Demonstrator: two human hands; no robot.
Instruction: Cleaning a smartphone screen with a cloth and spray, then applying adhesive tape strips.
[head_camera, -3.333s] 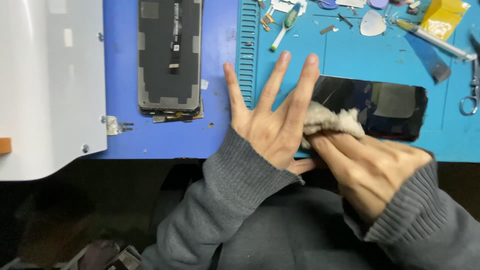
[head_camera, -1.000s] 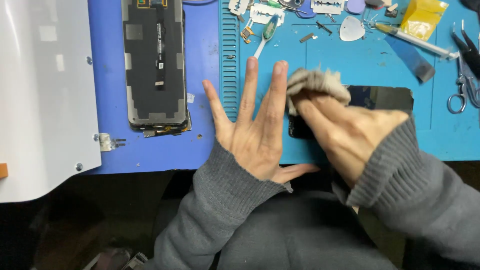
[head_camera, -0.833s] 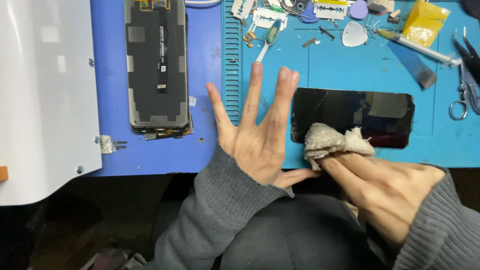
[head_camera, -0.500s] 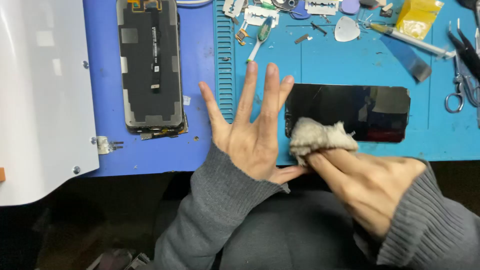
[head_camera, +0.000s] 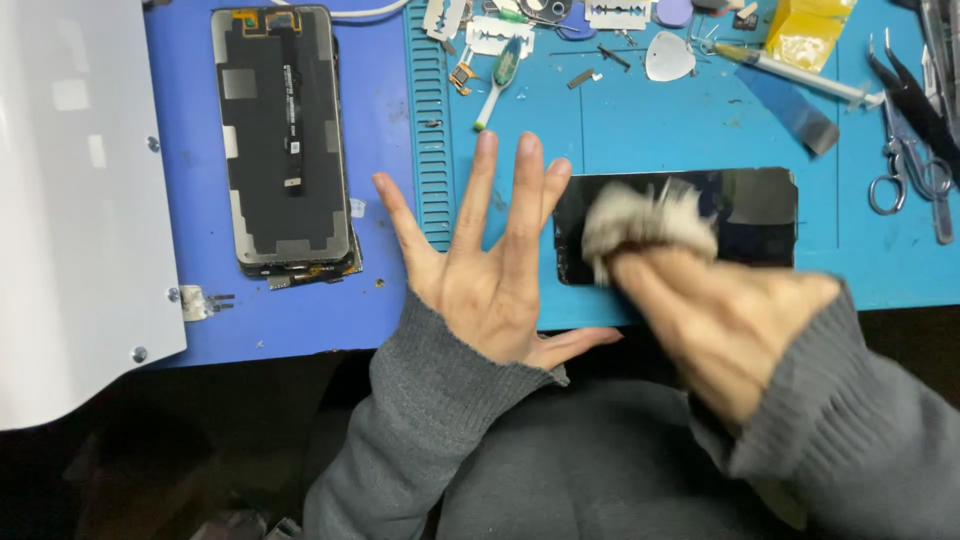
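A black glossy phone screen (head_camera: 760, 215) lies flat on the teal work mat (head_camera: 650, 120). My left hand (head_camera: 490, 270) lies flat with fingers spread, its fingertips pressing on the screen's left end. My right hand (head_camera: 720, 310) grips a crumpled grey-white cloth (head_camera: 640, 220) and presses it on the left half of the screen; this hand is motion-blurred. Both arms wear grey knit sleeves.
A second phone panel (head_camera: 285, 140), back side up, lies on the blue mat (head_camera: 380, 310) at left. A white machine cover (head_camera: 70, 200) fills the far left. Scissors (head_camera: 905, 170), a triangular pick (head_camera: 668, 58), a small brush (head_camera: 497, 75), yellow packet (head_camera: 810, 35) and small tools sit at the back.
My right hand has rubbed the cloth back and forth over the screen, from its near edge up onto its left half. My left hand stays spread, holding the screen.
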